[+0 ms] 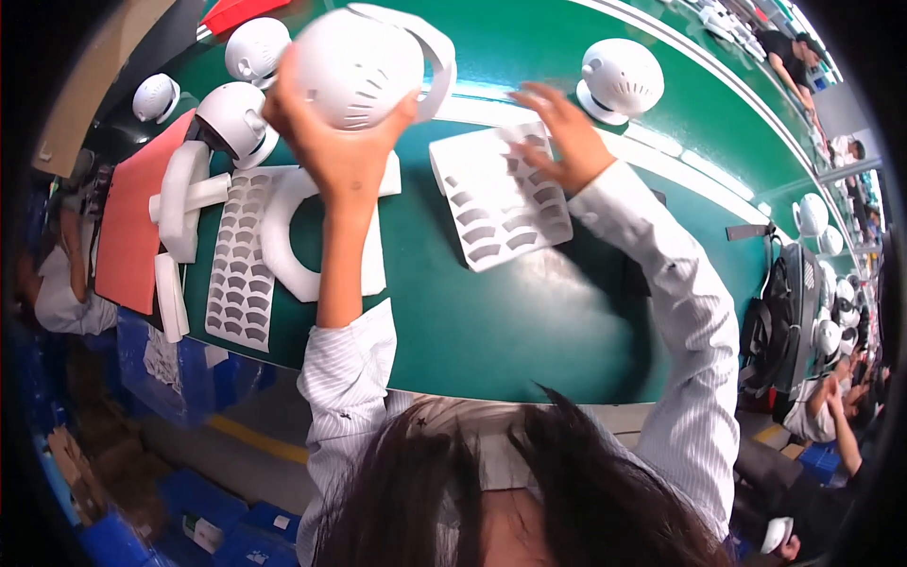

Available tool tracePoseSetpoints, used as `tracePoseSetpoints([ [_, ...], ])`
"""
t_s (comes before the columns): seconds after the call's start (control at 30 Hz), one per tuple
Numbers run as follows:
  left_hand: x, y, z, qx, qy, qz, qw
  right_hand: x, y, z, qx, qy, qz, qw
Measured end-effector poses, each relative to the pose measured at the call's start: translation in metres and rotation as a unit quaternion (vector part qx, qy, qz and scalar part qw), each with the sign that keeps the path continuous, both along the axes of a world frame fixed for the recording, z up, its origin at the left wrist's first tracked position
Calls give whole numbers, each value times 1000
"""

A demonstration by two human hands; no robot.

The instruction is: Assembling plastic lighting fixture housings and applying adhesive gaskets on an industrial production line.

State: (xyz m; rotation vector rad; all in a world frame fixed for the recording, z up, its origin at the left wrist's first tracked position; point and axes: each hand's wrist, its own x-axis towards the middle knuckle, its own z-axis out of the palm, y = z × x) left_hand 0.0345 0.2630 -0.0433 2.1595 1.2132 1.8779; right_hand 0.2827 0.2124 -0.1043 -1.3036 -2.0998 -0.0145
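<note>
My left hand is closed around the underside of a white ball-shaped device, lifting it above the green table. Vent slots run across the ball, and a curved white band stands out on its right. To the right, my right hand has its fingers spread over a white sheet of grey curved stickers. The sheet is tilted, and its upper right part is hidden behind the fingers. Whether the fingertips touch it I cannot tell.
Another sticker sheet lies by a white foam ring on the left. Beyond are a red-orange board and several similar white devices. One more white device stands far right. A black bag sits at the right edge.
</note>
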Motion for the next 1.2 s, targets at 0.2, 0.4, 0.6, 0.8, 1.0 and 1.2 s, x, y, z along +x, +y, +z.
tracePoseSetpoints([
  [0.2,-2,-53,41,-82,-215,-130,964,-26,-24,-22,-211,-105,-22,972],
  [0.4,-27,-137,-51,-318,-527,-507,603,-34,-76,31,-178,296,140,928],
  [0.6,-15,-186,-81,-464,-535,-296,642,-47,-115,67,-373,575,109,720],
  [0.8,-16,-191,-63,-454,-373,-304,750,-32,-119,99,-429,485,185,739],
  [1.0,-25,-192,-21,-327,-49,-401,854,-61,-89,100,-306,255,351,847],
  [1.2,-18,-191,-19,-305,-104,-275,906,-61,-58,90,-349,358,218,838],
])
